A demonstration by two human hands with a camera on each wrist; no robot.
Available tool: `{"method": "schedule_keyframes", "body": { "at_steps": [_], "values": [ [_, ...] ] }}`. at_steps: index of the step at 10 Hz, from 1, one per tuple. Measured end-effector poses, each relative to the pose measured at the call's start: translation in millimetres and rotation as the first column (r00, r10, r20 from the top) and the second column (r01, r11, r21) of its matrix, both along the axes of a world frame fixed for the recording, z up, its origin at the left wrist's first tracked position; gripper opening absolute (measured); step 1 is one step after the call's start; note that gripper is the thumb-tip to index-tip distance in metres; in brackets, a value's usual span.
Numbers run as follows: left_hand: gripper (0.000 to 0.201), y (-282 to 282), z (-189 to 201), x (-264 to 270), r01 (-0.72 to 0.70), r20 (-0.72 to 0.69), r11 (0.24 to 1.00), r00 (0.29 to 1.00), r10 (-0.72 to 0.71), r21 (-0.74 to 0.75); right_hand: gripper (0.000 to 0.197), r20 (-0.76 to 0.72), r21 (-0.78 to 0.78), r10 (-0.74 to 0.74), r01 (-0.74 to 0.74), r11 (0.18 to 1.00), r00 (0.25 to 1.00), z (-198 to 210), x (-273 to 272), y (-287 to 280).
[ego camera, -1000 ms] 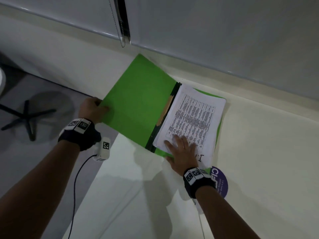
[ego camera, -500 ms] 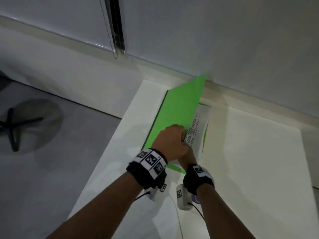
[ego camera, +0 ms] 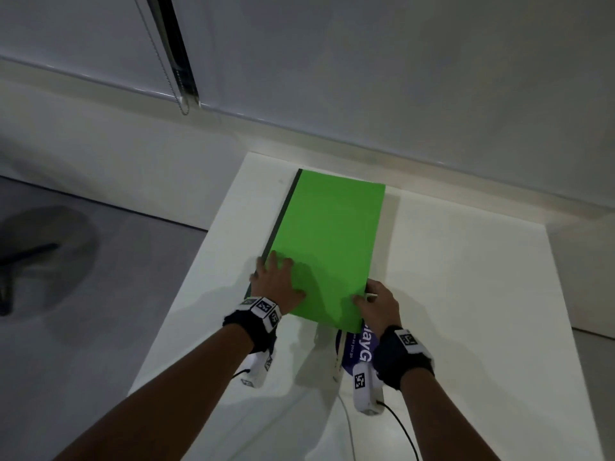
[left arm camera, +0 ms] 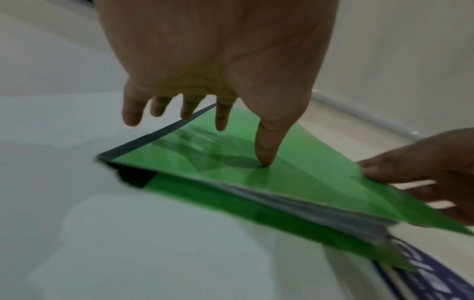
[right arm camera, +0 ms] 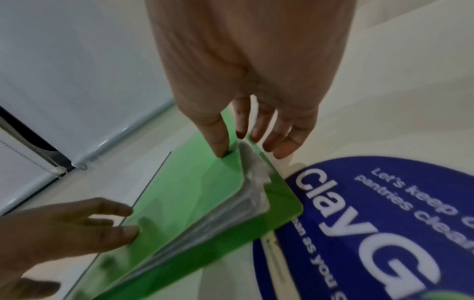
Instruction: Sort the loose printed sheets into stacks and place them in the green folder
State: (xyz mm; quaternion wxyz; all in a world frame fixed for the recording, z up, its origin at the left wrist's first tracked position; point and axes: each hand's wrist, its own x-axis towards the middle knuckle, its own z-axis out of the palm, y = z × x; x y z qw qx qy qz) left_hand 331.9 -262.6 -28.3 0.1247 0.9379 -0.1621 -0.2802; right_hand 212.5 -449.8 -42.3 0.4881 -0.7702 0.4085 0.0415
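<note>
- Office-like room: a white worktop (ego camera: 466, 277) stands against a pale wall.
- Roller blind (ego camera: 366, 61) with bead cord (ego camera: 156, 54) hangs above.
- Grey floor (ego camera: 116, 261), chair base (ego camera: 26, 257) at left.
- Blue "Clay" sign (right arm camera: 372, 223) urges clean pantries.

So that's one green folder (ego camera: 327, 247), one stack of printed sheets (right arm camera: 231, 219) inside it, one blue round sticker (right arm camera: 384, 233), two hands, all on one white table (ego camera: 466, 294).
</note>
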Motion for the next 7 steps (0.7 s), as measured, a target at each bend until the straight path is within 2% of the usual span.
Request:
{"method": "schedule_keyframes", "body": {
  "at_steps": [1,2,4,5,6,7],
  "values": [
    [0.095,20,-16,5,-0.128,-0.026,0.992,0.991,0.128,-0.010,0.050,-0.061,-0.044,0.003,-0.006,0.999,0.998,-20,-3,4],
    [0.093,28,-22,1,-0.122,0.037,0.991,0.992,0.124,-0.059,0.042,-0.135,-0.127,0.081,-0.099,0.987,0.988,-37,-2,10],
    [0.090,27,-25,-10,-0.099,0.092,0.995,0.991,0.101,-0.023,0.041,-0.300,-0.310,0.079,-0.176,0.935,0.951,-36,5,15],
    [0.094,31,-24,-13,-0.083,0.072,0.996,0.994,0.085,-0.029,0.027,-0.328,-0.341,0.093,-0.210,0.916,0.940,-25,4,12],
    [0.099,37,-22,-14,-0.082,0.017,0.994,0.996,0.083,-0.069,0.013,-0.344,-0.299,0.155,-0.264,0.917,0.926,-6,1,13],
    [0.096,53,-19,-23,-0.119,-0.051,0.985,0.992,0.114,-0.128,0.024,-0.315,-0.224,0.094,-0.170,0.960,0.944,20,-18,24]
  ]
}}
